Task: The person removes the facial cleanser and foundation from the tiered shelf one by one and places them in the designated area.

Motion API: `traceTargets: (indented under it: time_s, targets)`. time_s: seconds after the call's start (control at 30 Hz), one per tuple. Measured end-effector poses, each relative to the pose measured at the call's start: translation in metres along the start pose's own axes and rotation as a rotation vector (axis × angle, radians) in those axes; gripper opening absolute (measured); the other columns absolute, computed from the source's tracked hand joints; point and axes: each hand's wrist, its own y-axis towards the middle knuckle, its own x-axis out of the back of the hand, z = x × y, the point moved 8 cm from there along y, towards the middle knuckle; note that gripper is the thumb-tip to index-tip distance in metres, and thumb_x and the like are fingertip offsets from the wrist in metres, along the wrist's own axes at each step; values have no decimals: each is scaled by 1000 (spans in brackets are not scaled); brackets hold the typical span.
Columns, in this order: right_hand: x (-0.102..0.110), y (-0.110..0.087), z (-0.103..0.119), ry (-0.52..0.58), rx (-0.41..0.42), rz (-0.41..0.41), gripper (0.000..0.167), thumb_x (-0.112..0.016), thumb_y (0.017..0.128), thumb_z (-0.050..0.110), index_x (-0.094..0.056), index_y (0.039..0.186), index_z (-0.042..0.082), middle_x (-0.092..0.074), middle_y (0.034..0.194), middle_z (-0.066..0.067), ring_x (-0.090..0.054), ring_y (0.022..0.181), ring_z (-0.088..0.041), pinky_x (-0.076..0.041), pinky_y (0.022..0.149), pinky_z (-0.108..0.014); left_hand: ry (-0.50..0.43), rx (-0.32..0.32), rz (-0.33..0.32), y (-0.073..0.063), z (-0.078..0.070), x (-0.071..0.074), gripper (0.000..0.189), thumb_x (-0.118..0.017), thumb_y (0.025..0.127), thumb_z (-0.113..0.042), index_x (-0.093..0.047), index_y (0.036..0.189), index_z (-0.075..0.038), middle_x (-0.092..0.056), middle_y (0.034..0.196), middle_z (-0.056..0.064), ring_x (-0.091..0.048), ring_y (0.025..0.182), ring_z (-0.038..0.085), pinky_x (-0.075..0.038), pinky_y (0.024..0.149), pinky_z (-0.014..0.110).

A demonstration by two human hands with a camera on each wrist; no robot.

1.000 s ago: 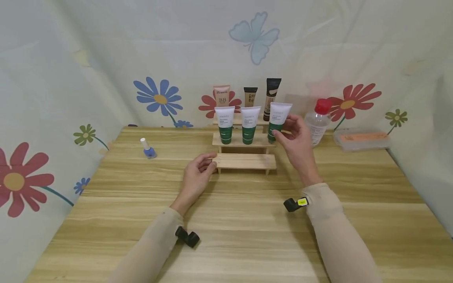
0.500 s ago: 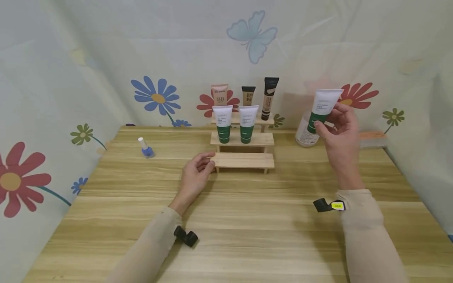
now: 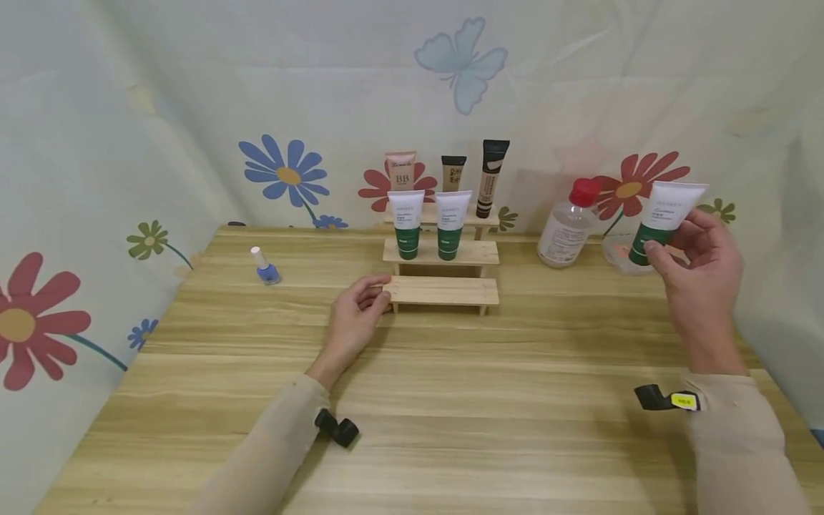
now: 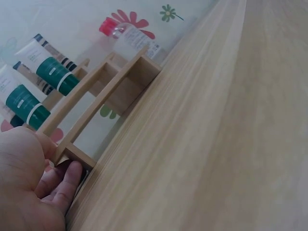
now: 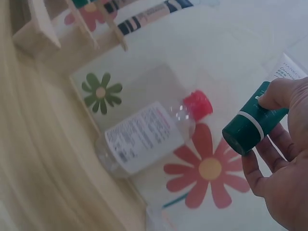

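Observation:
In the head view my right hand point(image 3: 704, 275) pinches a white-and-green squeeze tube point(image 3: 663, 218) by its green part, thumb in front. The tube hangs in the air at the right, tilted; the right wrist view shows its green cap end point(image 5: 243, 130) pointing down. My left hand point(image 3: 354, 315) grips the left end of the lowest step of a tiered wooden display stand point(image 3: 444, 290); in the left wrist view its fingers point(image 4: 67, 185) curl at the step's end. Two matching tubes point(image 3: 405, 225) stand upright on the middle step.
On the top step stand a pink BB tube point(image 3: 400, 172), a small black-topped tube point(image 3: 453, 174) and a taller black-topped tube point(image 3: 491, 179). A red-capped clear bottle point(image 3: 566, 229) and a clear plastic box point(image 3: 618, 254) stand at the back right. Blue nail polish point(image 3: 266, 268) sits at left.
My right hand has lifted the third white-and-green tube off the middle step and carried it right, past the red-capped bottle. The left hand has stayed at the stand's lowest step.

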Motion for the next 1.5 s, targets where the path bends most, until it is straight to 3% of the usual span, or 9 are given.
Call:
traceTargets:
  time_s: [0.4,0.57,0.7,0.9,1.27,1.5]
  targets:
    - [49,-18,-38,-378,-169,-5,58,-74,106,6,-59,160,20,-65,131,16,-61,116,-8,-52,102,-6,-2,2,-4,-1,-3,1,27,-70,112,-15,-75,139,-12,-79,124,13,-77,115,24,-67,94,24]
    - [67,-26,-62,-440,-221,28,58,-76,107,10,-59,161,20,-64,122,24,-59,111,0,-48,100,-3,-11,-5,-3,-2,-3,0,27,-70,112,-15,-75,138,-12,-79,124,12,-77,115,24,-67,95,25]
    - [78,-32,-78,-462,-229,54,58,-77,105,9,-60,161,14,-64,112,28,-59,105,4,-46,92,-1,-10,-10,-3,-1,-3,0,26,-70,112,-15,-75,138,-12,-79,123,12,-77,115,24,-67,95,24]
    - [85,-38,-96,-584,-241,96,60,-79,106,20,-59,163,16,-59,112,33,-56,103,8,-43,85,1,-7,1,-11,-1,-2,0,26,-70,112,-14,-76,137,-12,-80,123,12,-77,114,24,-67,94,23]
    - [92,-40,-113,-614,-243,106,57,-78,106,19,-62,160,12,-58,107,34,-56,99,11,-45,82,2,5,10,-13,0,2,0,26,-70,112,-15,-76,138,-14,-80,123,12,-78,113,23,-67,94,24]
    - [94,-40,-116,-536,-221,114,50,-80,104,12,-67,152,3,-63,106,34,-60,98,14,-49,81,3,3,7,-9,0,0,0,27,-70,112,-17,-75,138,-13,-80,123,11,-78,113,23,-67,95,25]
